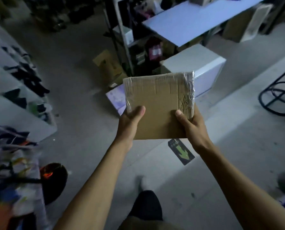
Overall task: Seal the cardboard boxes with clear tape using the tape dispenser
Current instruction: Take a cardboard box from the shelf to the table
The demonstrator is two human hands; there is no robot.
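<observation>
Brown cardboard, flat and square, fills the space between our 2 hands: the cardboard box (158,103) is held up in the air, above the grey floor (82,103). Our left hand (130,121) grips its near left corner, thumb on top. Our right hand (190,124) grips the near right corner in the same way. Clear tape (189,87) covers the box's right edge, and it looks wrinkled. Behind the box stands a white box (204,67).
</observation>
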